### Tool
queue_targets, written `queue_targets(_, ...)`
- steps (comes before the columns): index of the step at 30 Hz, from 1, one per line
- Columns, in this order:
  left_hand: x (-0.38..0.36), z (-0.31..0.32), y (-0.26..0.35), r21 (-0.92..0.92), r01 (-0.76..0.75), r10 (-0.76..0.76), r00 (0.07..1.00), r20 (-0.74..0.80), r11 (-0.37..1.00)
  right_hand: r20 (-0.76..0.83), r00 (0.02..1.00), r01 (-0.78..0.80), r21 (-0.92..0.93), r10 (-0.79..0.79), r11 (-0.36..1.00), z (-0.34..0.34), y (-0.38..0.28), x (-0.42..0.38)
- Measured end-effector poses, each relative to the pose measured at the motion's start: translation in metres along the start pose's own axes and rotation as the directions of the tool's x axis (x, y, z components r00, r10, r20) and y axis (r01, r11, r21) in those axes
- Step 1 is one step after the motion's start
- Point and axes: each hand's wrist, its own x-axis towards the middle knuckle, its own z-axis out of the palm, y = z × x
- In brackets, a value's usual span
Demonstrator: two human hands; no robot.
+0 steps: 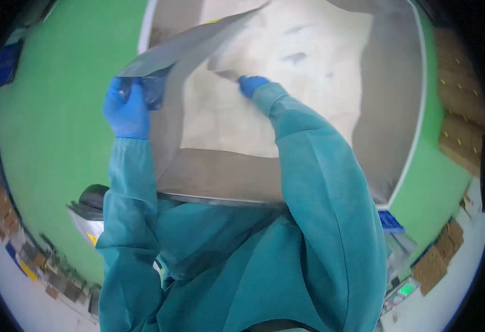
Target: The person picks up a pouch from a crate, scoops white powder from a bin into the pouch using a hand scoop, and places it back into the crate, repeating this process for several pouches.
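A large grey sheet rises at a slant over the left part of the metal table. My left hand, in a blue glove, is closed on its lower left corner, beside a dark, shiny flap. On the table lies a white sheet with a few faint grey marks. Over this white sheet, my right hand, also gloved in blue, is closed on a thin, flat tool, which points left towards the grey sheet. The tool's exact shape is blurred.
Pale rims edge the table, with green floor around it. Stacked brown boxes stand at the right, and more boxes at the far left. A dark and white object is beside my left sleeve.
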Motion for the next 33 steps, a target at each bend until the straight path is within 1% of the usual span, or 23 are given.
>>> queue_targets(1, -0.001, 0.002, 0.001, -0.012, 0.024, -0.024, 1.0, 0.007, 1.0, -0.015, 0.998, 0.058, -0.02, -0.058, 0.998, 0.012, 0.003, -0.019)
queue_targets(2, -0.001, 0.003, 0.005, -0.025, 0.04, -0.04, 0.999, 0.009, 0.999, 0.026, 0.998, 0.065, -0.018, -0.064, 0.998, 0.016, -0.002, -0.044)
queue_targets(4, 0.001, 0.005, 0.009, -0.061, 0.044, -0.043, 0.999, 0.02, 0.997, 0.084, 0.985, 0.158, -0.073, -0.152, 0.985, 0.001, -0.018, -0.098)
queue_targets(6, 0.001, 0.006, 0.002, -0.1, 0.023, -0.02, 0.999, 0.029, 0.995, 0.146, 0.982, 0.151, -0.198, -0.123, 0.969, -0.005, -0.008, -0.129)
queue_targets(8, 0.004, 0.004, -0.004, -0.033, -0.002, 0.004, 0.999, 0.048, 0.999, -0.06, 0.998, 0.002, -0.186, -0.013, 0.983, -0.027, 0.034, -0.163)
queue_targets(9, 0.007, 0.002, -0.006, 0.007, -0.018, 0.017, 0.999, 0.051, 1.0, -0.06, 0.986, -0.163, -0.161, 0.155, 0.973, -0.064, 0.044, -0.183)
queue_targets(10, 0.01, 0.002, -0.011, 0.005, -0.038, 0.038, 0.998, 0.047, 0.999, -0.238, 0.942, -0.257, -0.059, 0.237, 0.965, -0.073, 0.082, -0.197)
queue_targets(11, 0.013, 0.004, -0.018, 0.003, -0.062, 0.061, 0.997, 0.044, 0.998, -0.219, 0.904, -0.378, -0.007, 0.367, 0.926, -0.091, 0.117, -0.202)
queue_targets(13, 0.008, 0.003, -0.022, 0.022, -0.107, 0.106, 0.993, 0.041, 0.994, -0.097, 0.915, -0.403, -0.185, 0.391, 0.896, -0.133, 0.118, -0.245)
queue_targets(14, 0.008, 0.006, -0.019, 0.04, -0.139, 0.137, 0.99, 0.034, 0.99, 0.043, 0.861, -0.468, -0.324, 0.508, 0.822, -0.121, 0.154, -0.24)
queue_targets(16, 0.012, 0.006, -0.02, 0.12, -0.207, 0.204, 0.978, 0.031, 0.971, 0.298, 0.871, -0.232, -0.449, 0.39, 0.863, -0.055, 0.203, -0.221)
queue_targets(17, 0.013, 0.004, -0.025, 0.178, -0.237, 0.233, 0.972, 0.039, 0.955, 0.325, 0.885, -0.189, -0.402, 0.333, 0.896, -0.035, 0.191, -0.205)
queue_targets(18, 0.013, 0.005, -0.029, 0.232, -0.261, 0.256, 0.965, 0.052, 0.937, 0.29, 0.909, -0.195, -0.337, 0.298, 0.921, -0.017, 0.171, -0.191)
queue_targets(21, 0.006, 0.008, -0.014, 0.223, -0.327, 0.326, 0.944, 0.04, 0.918, 0.178, 0.97, -0.139, -0.161, 0.167, 0.977, 0.042, 0.121, -0.156)
queue_targets(23, 0.008, -0.002, -0.024, 0.452, -0.373, 0.337, 0.928, 0.162, 0.81, 0.084, 0.993, -0.077, -0.059, 0.082, 0.995, 0.077, 0.106, -0.138)
queue_targets(25, 0.007, -0.009, -0.014, 0.369, -0.302, 0.273, 0.953, 0.13, 0.879, 0.033, 0.998, -0.057, 0.05, 0.055, 0.997, 0.083, 0.093, -0.129)
queue_targets(26, -0.002, -0.005, 0.011, 0.382, -0.245, 0.217, 0.969, 0.116, 0.891, 0.037, 0.996, -0.079, 0.085, 0.076, 0.993, 0.078, 0.093, -0.134)
queue_targets(27, 0.001, -0.008, 0.023, 0.464, -0.303, 0.266, 0.953, 0.145, 0.833, 0.083, 0.991, -0.108, 0.078, 0.101, 0.991, 0.081, 0.1, -0.138)
queue_targets(29, -0.011, -0.001, 0.04, 0.579, -0.398, 0.305, 0.917, 0.256, 0.712, 0.261, 0.943, -0.208, -0.017, 0.205, 0.978, 0.104, 0.133, -0.162)
queue_targets(30, -0.015, 0.003, 0.052, 0.652, -0.486, 0.383, 0.871, 0.307, 0.583, 0.193, 0.971, -0.128, -0.067, 0.139, 0.989, 0.078, 0.112, -0.181)
queue_targets(31, -0.018, 0.009, 0.067, 0.698, -0.561, 0.447, 0.815, 0.369, 0.446, 0.131, 0.982, -0.133, -0.035, 0.136, 0.991, 0.054, 0.104, -0.195)
queue_targets(32, -0.025, 0.022, 0.075, 0.718, -0.576, 0.398, 0.809, 0.433, 0.39, 0.067, 0.989, -0.133, -0.003, 0.133, 0.991, 0.03, 0.097, -0.209)
queue_targets(33, -0.033, 0.036, 0.082, 0.73, -0.597, 0.345, 0.798, 0.495, 0.333, 0.057, 0.991, -0.121, -0.016, 0.122, 0.993, 0.074, 0.146, -0.194)
